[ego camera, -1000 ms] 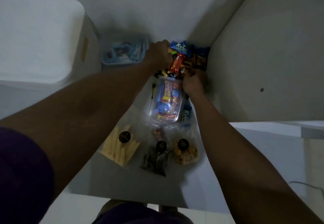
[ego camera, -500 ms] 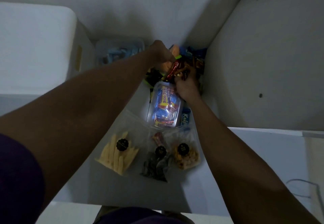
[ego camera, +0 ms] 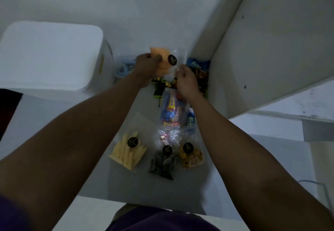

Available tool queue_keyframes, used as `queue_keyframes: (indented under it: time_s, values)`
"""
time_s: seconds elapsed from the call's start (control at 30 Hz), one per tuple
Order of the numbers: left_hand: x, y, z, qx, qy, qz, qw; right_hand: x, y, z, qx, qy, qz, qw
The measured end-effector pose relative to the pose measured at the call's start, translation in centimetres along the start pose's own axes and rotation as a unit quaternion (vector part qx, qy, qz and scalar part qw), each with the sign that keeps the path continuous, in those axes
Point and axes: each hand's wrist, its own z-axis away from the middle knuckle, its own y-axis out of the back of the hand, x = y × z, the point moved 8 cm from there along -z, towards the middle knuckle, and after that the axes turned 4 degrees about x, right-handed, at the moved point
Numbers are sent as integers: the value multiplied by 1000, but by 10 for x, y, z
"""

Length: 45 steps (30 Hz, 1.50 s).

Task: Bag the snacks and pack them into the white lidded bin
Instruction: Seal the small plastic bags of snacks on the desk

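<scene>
Bin far left, lid on; packing prob. not begun. L hand clamps orange snack bag far centre; R hand pinches its clear edge. 3 sealed bags near; loose snacks far right, unbagged.

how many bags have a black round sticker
4: orange snack bag in the left hand; yellow sticks bag, dark snack bag, golden snack bag nearest. More may be hidden.
</scene>
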Motion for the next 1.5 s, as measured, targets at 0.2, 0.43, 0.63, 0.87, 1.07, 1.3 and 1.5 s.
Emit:
queue_keyframes:
  time_s: [0.2, 0.43, 0.63, 0.87, 1.07, 1.3, 1.5]
  values:
    - [-16, 18, 58, -38, 59, 104, 992, -9, 26, 30, 67, -25, -121, 990]
    - [-86, 38, 125, 60, 132, 104, 984, 2, 56, 85, 45, -25, -206, 977]
    - [-88, 38, 167, 77, 9, -42, 996, -9, 62, 123, -56, 97, -71, 991]
    - [-21, 12, 208, -35, -218, -211, 952, -34, 85, 166, -89, 254, 128, 954]
    - [-8, 22, 231, -33, -217, -186, 958, -36, 112, 178, -50, 246, 123, 960]
    - [6, 25, 243, -28, -275, -277, 920, -27, 108, 182, -71, 234, 84, 966]
    - [23, 9, 251, -33, -325, -359, 874, -36, 99, 184, -80, 259, 100, 957]
